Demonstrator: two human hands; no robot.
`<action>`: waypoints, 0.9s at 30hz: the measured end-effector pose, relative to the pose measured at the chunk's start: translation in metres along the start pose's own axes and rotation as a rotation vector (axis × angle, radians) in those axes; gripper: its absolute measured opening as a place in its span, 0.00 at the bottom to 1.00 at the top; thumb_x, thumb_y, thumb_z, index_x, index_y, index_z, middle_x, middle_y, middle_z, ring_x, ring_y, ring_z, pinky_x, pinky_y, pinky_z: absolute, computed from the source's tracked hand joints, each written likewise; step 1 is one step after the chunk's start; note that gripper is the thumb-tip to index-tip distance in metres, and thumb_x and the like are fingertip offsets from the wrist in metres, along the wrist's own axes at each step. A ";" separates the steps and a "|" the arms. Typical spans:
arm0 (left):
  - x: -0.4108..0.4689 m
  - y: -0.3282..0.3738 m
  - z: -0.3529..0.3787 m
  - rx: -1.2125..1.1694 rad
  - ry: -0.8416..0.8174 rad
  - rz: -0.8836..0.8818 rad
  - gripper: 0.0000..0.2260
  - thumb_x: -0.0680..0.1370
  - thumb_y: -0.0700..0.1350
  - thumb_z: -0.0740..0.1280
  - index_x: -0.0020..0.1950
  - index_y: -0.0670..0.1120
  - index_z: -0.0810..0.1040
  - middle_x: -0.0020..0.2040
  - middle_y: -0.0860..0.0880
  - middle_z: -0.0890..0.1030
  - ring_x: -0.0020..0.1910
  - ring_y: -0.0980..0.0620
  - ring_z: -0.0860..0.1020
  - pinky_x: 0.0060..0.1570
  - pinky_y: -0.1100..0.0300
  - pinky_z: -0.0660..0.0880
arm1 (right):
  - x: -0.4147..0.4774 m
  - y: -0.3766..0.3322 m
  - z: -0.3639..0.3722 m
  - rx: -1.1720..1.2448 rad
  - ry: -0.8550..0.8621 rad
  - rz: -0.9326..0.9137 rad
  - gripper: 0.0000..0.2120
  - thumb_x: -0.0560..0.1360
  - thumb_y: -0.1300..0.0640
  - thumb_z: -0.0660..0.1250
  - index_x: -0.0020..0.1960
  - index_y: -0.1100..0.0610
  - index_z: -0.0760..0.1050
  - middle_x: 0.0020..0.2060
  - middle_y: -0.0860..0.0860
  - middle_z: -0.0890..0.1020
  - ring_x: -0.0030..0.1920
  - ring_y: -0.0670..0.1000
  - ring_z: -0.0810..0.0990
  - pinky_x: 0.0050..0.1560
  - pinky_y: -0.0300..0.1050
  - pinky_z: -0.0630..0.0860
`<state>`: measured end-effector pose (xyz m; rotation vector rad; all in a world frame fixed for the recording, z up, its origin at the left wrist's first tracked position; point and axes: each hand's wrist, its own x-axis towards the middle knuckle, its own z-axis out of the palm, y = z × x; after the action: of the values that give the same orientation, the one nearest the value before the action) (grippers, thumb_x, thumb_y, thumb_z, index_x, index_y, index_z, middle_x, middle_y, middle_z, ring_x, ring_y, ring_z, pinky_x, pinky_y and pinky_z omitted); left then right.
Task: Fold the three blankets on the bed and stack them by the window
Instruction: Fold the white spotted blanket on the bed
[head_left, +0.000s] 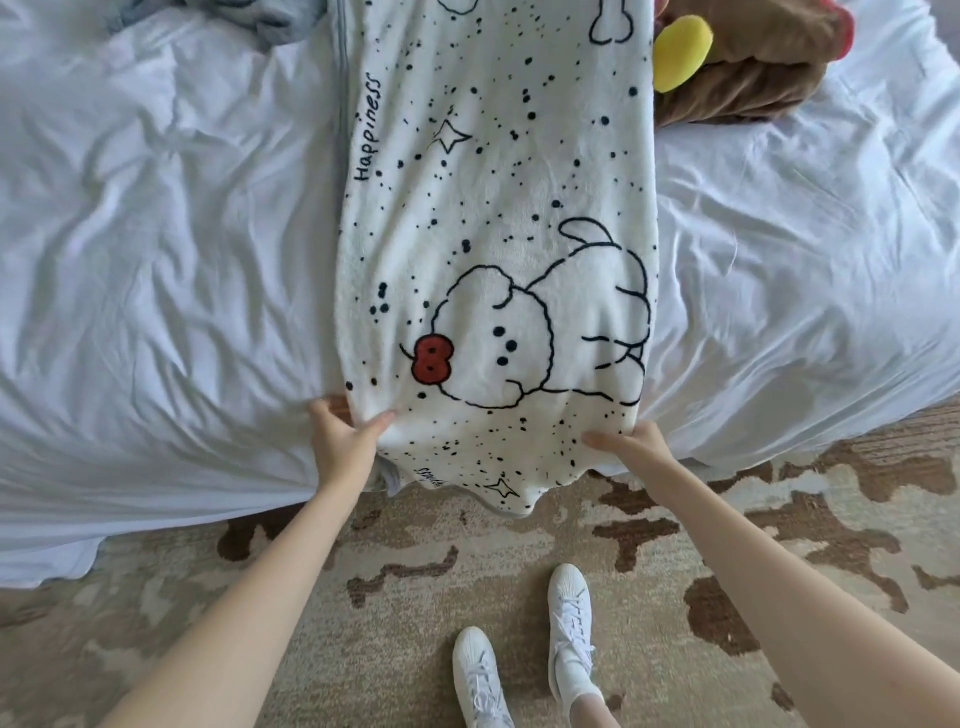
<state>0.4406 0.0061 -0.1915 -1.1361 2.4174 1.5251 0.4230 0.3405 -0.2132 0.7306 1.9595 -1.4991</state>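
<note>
**At the bed (156, 234) edge: hands on the dog-print blanket (493, 208)**

Below its hanging end, white sneakers (571, 623) stand on carpet (363, 597). The left hand (343, 441) pinches its left corner, thumb on top, fingers beneath. The right hand (631, 441) grips its right corner likewise. It lies as a long strip across the bed. Far left of it lies a grey blanket (218, 15), far right a brown blanket (753, 67).

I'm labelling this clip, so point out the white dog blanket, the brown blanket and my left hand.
white dog blanket (493, 208): head view, speckled area above the dog
brown blanket (753, 73): head view, brown fabric right of the yellow patch
left hand (343, 441): head view, back of the hand
</note>
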 end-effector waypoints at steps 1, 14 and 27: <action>-0.004 -0.004 0.003 -0.021 0.067 -0.027 0.21 0.71 0.46 0.76 0.57 0.43 0.70 0.50 0.48 0.76 0.47 0.49 0.77 0.38 0.65 0.69 | 0.000 0.005 -0.001 -0.006 0.016 0.009 0.13 0.69 0.59 0.77 0.51 0.56 0.78 0.42 0.47 0.82 0.42 0.43 0.80 0.35 0.34 0.74; -0.022 -0.082 0.031 0.025 -0.366 -0.239 0.18 0.70 0.54 0.77 0.52 0.46 0.77 0.49 0.51 0.82 0.49 0.53 0.79 0.48 0.57 0.73 | -0.008 0.048 0.000 0.043 -0.004 -0.004 0.20 0.66 0.59 0.79 0.55 0.57 0.77 0.48 0.50 0.83 0.47 0.47 0.81 0.32 0.32 0.77; -0.010 -0.172 0.028 0.485 0.159 0.003 0.23 0.83 0.53 0.58 0.32 0.42 0.70 0.25 0.45 0.68 0.23 0.48 0.64 0.27 0.62 0.57 | 0.029 0.124 0.013 -0.499 0.411 -0.088 0.18 0.70 0.51 0.75 0.29 0.56 0.70 0.25 0.51 0.76 0.26 0.52 0.74 0.26 0.40 0.68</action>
<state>0.5450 -0.0067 -0.3312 -1.1740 2.6737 0.7948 0.4927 0.3586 -0.3193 0.7730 2.5638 -0.8793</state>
